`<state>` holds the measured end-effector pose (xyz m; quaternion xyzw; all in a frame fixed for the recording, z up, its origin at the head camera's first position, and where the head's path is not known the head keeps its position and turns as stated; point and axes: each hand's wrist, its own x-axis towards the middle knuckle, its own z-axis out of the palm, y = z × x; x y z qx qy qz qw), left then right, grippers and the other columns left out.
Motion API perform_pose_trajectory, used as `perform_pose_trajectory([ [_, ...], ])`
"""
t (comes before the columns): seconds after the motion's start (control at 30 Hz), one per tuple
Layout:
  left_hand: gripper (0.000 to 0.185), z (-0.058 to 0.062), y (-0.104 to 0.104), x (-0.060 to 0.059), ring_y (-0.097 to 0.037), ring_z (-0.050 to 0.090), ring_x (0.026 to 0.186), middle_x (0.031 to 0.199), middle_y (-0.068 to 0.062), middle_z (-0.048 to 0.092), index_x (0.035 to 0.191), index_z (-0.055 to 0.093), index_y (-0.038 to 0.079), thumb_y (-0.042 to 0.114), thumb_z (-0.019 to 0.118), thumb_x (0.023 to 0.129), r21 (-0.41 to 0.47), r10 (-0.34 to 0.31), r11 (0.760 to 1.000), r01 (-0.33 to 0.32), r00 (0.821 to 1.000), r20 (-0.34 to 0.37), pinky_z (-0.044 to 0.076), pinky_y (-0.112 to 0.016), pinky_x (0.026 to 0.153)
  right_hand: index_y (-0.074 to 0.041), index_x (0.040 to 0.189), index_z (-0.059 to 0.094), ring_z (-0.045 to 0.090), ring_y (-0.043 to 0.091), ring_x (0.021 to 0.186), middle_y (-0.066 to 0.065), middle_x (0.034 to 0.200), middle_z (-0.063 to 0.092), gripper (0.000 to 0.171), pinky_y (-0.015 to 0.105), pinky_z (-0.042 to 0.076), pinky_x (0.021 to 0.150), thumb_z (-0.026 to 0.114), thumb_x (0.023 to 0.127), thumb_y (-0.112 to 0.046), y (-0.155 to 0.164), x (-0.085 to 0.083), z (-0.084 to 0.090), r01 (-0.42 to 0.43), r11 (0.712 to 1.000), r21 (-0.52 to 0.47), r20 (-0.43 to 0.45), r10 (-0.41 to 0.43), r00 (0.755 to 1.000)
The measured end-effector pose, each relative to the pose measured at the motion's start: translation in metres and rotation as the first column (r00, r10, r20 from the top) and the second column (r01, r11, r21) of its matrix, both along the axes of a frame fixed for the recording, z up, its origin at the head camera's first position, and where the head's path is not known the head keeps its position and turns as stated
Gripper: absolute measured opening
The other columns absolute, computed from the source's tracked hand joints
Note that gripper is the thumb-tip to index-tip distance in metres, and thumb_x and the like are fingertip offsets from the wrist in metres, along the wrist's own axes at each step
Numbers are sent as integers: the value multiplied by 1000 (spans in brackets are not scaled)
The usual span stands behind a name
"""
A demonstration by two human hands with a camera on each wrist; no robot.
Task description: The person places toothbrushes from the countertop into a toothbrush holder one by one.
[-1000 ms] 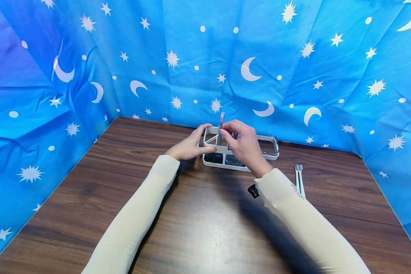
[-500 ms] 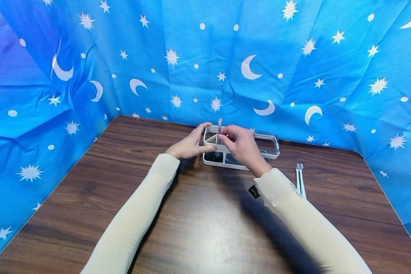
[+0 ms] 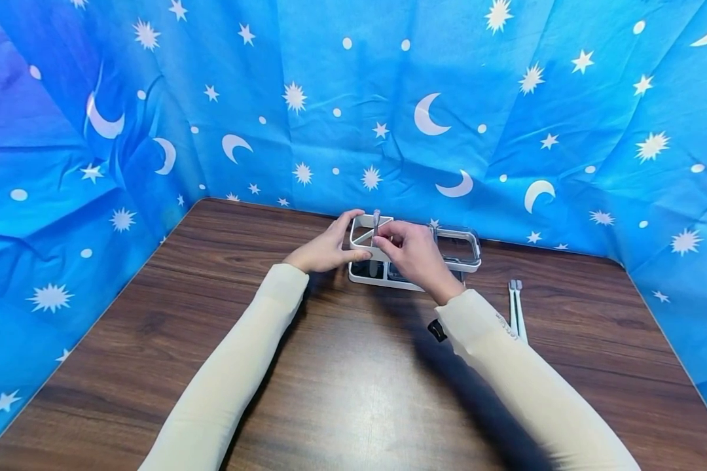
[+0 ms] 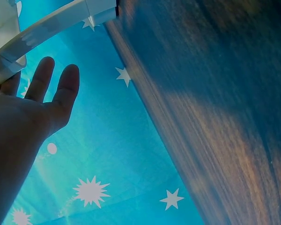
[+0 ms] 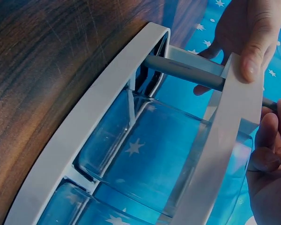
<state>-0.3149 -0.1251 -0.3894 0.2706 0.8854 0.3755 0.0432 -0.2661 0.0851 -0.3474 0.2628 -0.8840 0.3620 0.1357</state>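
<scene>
A: We had the left hand (image 3: pixel 325 252) up against the left end of the rack (image 3: pixel 458 267), centre of the head frame, thumb hooked over the near rim and fingers fairly straight along the far side.

B: And our right hand (image 3: pixel 414 255) pinched a slim grey stick (image 3: pixel 376 222), standing nearly upright in the rack's left-end slot. In the right wrist view the stick (image 5: pixel 187 71) ran across between the two white rims, a thumb (image 5: pixel 255 44) pressed on the nearer rim.

A: We judged that stick light and stiff, smooth enough to slip, so a fingertip pinch near the top suited it.

B: The rack looked like thin white plastic with clear cups (image 5: pixel 145 159). Light, likely to skate on the table (image 3: pixel 342 386), so we'd brace it by the rim, not the cups.

A: Lower right of the head frame, two more sticks (image 3: pixel 515 307) lay side by side, well apart from the rack.

B: Blue starry cloth (image 3: pixel 153 118) all round.
</scene>
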Motion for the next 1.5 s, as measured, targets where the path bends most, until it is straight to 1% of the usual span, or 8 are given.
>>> perform_pose_trajectory([
  [0.3, 87, -2, 0, 0, -21, 33, 127, 144, -7, 25, 148, 13, 22, 50, 65, 85, 2, -1, 1000, 1, 1000, -6, 30, -42, 103, -11, 104, 71, 57, 15, 72, -1, 88, 65, 25, 30, 47, 59, 73, 84, -26, 3, 3, 4, 13, 999, 52, 81, -17, 997],
  [0.47, 86, 1, 1, 2, -20, 34, 125, 143, -7, 28, 148, 14, 21, 46, 67, 85, 12, -4, 1000, 4, 1000, -21, 30, -40, 103, -9, 109, 70, 59, 14, 73, 1, 91, 65, 30, 31, 49, 63, 75, 82, -21, 10, 3, 5, 14, 1000, 25, 34, -15, 999],
  [0.6, 86, 2, 2, 1, -20, 34, 126, 144, -6, 27, 148, 14, 23, 48, 67, 85, 11, 1, 1000, -1, 1000, -18, 30, -41, 103, -6, 111, 68, 60, 15, 77, 5, 94, 64, 31, 32, 51, 69, 74, 82, -16, 22, 5, 9, 25, 1000, -15, 4, -25, 1000],
  [0.83, 90, 1, 3, 0, -19, 28, 132, 149, -5, 21, 149, 12, 24, 53, 66, 83, 5, -1, 1000, 1, 1000, -20, 27, -42, 105, -10, 116, 65, 56, 16, 83, 4, 101, 62, 35, 32, 50, 73, 73, 83, -19, 51, 12, 16, 108, 994, -18, 0, -108, 994],
  [0.97, 90, -1, 1, 1, -20, 30, 130, 149, -5, 21, 149, 12, 26, 53, 66, 83, 4, 6, 1000, -6, 1000, -6, 28, -42, 105, -12, 119, 64, 54, 17, 87, 3, 104, 61, 36, 34, 47, 74, 71, 85, -21, 65, 16, 16, 134, 991, -12, 12, -134, 991],
  [1.1, 89, -2, -1, 0, -20, 34, 127, 147, -8, 23, 148, 12, 25, 53, 67, 83, 3, 9, 1000, -9, 1000, -9, 29, -42, 104, -12, 119, 64, 53, 18, 87, 3, 103, 61, 34, 34, 46, 73, 70, 86, -21, 78, 18, 15, 163, 987, -4, 20, -162, 987],
  [1.3, 90, -2, -2, -2, -22, 37, 124, 146, -10, 24, 148, 12, 22, 51, 67, 83, 3, -1, 1000, 1, 1000, -19, 31, -42, 103, -12, 115, 66, 52, 19, 80, 4, 98, 61, 31, 32, 43, 68, 71, 86, -20, 99, 21, 14, 212, 977, 7, -20, -212, 977],
  [1.5, 89, 0, 0, 0, -23, 40, 121, 144, -11, 27, 148, 12, 21, 48, 68, 84, 14, -11, 1000, 12, 1000, -13, 31, -42, 102, -11, 114, 66, 51, 18, 79, 3, 94, 59, 28, 27, 42, 66, 69, 88, -20, 119, 29, 14, 255, 967, 19, -36, -255, 966],
])
